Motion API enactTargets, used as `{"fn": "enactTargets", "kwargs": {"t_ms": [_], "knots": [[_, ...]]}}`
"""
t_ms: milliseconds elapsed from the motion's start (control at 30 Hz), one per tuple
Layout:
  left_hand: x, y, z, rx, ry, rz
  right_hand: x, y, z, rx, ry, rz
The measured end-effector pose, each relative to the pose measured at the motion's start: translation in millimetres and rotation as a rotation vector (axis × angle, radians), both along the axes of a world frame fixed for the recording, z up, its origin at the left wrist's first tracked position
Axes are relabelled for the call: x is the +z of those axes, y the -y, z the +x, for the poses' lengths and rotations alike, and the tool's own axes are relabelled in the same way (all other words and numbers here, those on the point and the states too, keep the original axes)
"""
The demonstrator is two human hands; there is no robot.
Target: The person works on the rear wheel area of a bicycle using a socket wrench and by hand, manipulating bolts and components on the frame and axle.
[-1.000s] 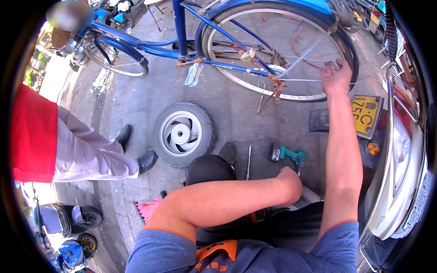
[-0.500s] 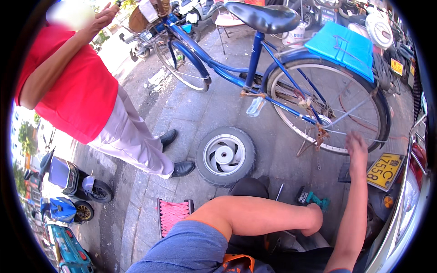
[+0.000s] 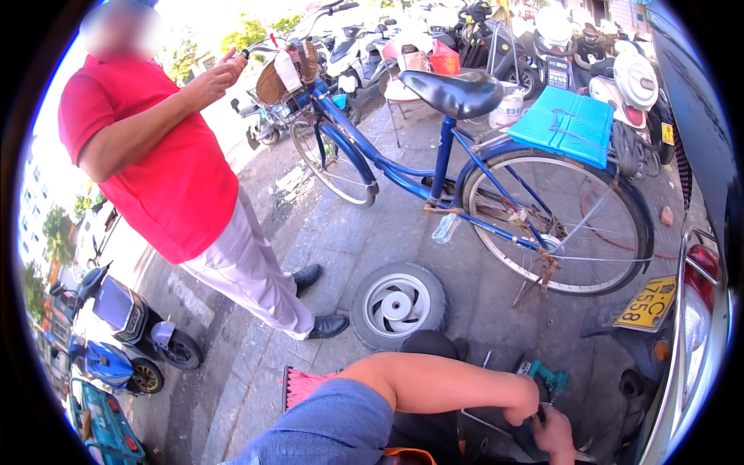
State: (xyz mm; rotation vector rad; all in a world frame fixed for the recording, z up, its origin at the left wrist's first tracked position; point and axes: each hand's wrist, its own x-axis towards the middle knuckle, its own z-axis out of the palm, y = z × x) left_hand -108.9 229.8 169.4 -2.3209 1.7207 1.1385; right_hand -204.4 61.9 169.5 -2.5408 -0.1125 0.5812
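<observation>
My left forearm reaches across from the lower left, and my left hand [image 3: 524, 409] bends down low in front of me; its fingers are hidden. Right beside it, my right hand [image 3: 555, 435] is closed around something dark that I cannot make out. A teal-and-black power drill [image 3: 547, 377] lies on the ground just beyond both hands. A thin metal rod [image 3: 487, 422] shows to the left of my left hand. Farther off, a small wheel with a black tyre and silver rim [image 3: 397, 305] lies flat on the paving, touched by neither hand.
A blue bicycle [image 3: 434, 182] stands ahead with a light blue pad on its rack. At left stands a person in a red shirt [image 3: 167, 186]. A vehicle's rear with a yellow plate [image 3: 647, 302] closes the right side. A pink-webbed stool [image 3: 304, 385] sits near my left arm.
My right hand has come down from near the bicycle's rear wheel to beside my left hand and closed. The view has tilted up, showing more of the standing person and the background.
</observation>
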Motion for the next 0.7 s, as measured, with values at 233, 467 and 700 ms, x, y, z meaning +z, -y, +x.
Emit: {"fn": "enactTargets", "kwargs": {"t_ms": [233,467,700], "knots": [[-24.1,-3.3,4.8,0.047,0.042,0.040,-55.7,21.7,-1.3,0.221,-0.096,-0.115],[-45.7,7.1,-11.0,-0.011,-0.053,0.150,-55.4,32.1,-10.9,0.175,-0.106,-0.019],[-61.7,11.6,3.0,-0.069,-0.081,0.194,-87.5,50.7,-30.2,0.239,-0.180,-0.087]]}}
